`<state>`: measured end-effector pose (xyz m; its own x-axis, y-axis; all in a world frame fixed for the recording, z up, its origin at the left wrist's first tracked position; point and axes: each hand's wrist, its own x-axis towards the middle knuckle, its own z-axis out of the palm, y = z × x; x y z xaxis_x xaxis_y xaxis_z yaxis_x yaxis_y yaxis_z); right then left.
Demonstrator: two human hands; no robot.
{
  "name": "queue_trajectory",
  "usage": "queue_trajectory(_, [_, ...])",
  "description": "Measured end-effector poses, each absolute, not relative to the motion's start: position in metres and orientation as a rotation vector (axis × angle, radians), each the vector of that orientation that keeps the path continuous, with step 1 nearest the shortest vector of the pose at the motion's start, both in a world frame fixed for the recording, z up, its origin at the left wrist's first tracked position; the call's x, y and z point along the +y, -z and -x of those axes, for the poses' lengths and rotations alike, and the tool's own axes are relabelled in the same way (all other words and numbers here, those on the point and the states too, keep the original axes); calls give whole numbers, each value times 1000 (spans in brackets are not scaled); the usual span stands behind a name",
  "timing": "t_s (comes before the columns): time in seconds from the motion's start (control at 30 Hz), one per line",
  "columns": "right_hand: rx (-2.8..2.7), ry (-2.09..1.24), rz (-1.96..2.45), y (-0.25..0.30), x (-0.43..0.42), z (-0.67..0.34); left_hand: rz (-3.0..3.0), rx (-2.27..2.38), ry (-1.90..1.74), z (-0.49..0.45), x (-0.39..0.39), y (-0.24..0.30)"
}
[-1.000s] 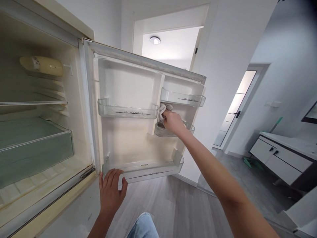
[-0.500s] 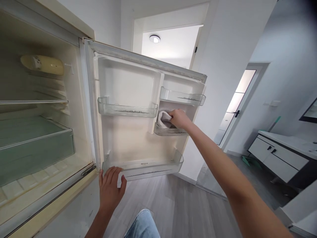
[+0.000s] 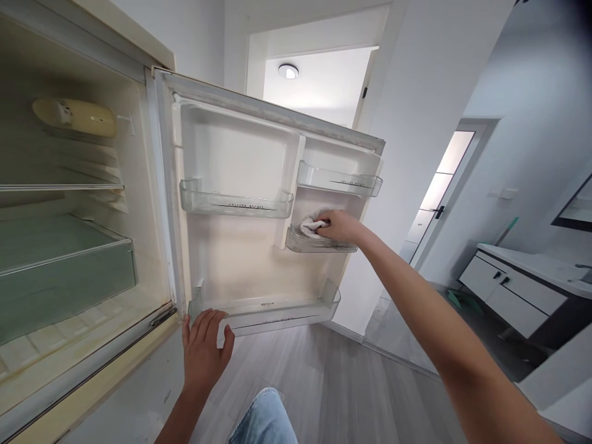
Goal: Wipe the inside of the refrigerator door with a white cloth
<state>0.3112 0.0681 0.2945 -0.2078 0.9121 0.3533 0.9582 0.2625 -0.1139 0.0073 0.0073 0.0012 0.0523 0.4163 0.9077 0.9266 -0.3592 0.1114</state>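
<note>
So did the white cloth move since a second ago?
Yes. The white cloth went down, from beside the long door shelf's end into the small bin.

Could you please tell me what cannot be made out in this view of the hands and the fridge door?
- Head view: most of the white cloth is hidden under the right hand.
- The printing on the door bins is too small to read.
- The left hand covers the bottom corner of the fridge door.
- The fridge interior is cut off by the left edge.
</note>
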Motion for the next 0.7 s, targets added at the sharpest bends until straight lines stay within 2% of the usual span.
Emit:
queue_trajectory(0.13, [-1798,257,1571,-289,80,-321,1827,-1347,1276,-7,8,-1])
queue_trajectory(0.33, [-1299,-240,1276,-284,86,-315,1810,-1327,1278,-3,4,0])
queue_trajectory(0.43, [-1471,-301,1358,-284,68,-290,1807,-1324,1284,-1,2,0])
queue_trajectory(0.57, [-2045,-313,1427,-285,39,-262,1810,-1320,1278,0,0,-1])
queue_trajectory(0.7, [-2164,-321,1534,-286,29,-267,1815,-1304,1255,2,-1,-1])
